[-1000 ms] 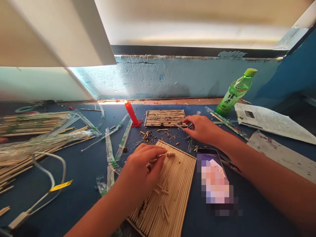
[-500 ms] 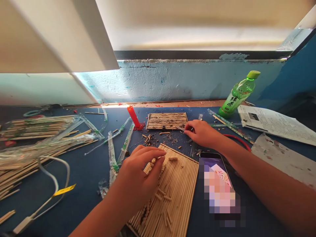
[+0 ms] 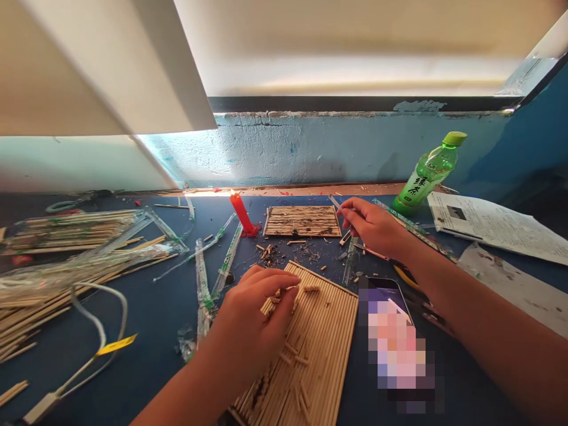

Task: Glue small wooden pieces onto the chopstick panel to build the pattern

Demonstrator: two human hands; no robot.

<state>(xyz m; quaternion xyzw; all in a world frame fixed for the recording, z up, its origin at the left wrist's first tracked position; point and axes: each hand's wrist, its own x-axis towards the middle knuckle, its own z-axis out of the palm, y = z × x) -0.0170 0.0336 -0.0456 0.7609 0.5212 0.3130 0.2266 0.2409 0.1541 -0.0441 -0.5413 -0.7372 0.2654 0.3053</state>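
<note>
My left hand (image 3: 248, 310) hovers over the near end of a panel of wooden sticks (image 3: 326, 331) laid side by side. Its thumb and fingertips are closed in a pinch; whatever is between them is too small to make out. Short cut stick pieces (image 3: 302, 360) and a small bundle (image 3: 311, 289) lie on that panel. My right hand (image 3: 370, 222) is closed on a thin, pale, translucent stick (image 3: 335, 203), which points up and left. Just left of that hand lies a smaller stick panel (image 3: 303, 220) with dark marks. A lit red candle (image 3: 239, 214) stands beside it.
A phone (image 3: 393, 331) lies right of the large panel. A tool with red and yellow handles (image 3: 404, 277) is partly under my right forearm. A green bottle (image 3: 428, 177) and papers (image 3: 501, 228) are at right. Bundled sticks (image 3: 75, 231) and a white cable (image 3: 100, 319) are at left.
My right hand has lifted and moved slightly right from the small panel, with the pale stick now raised. The coloured tool handles show more beneath it. My left hand has barely moved.
</note>
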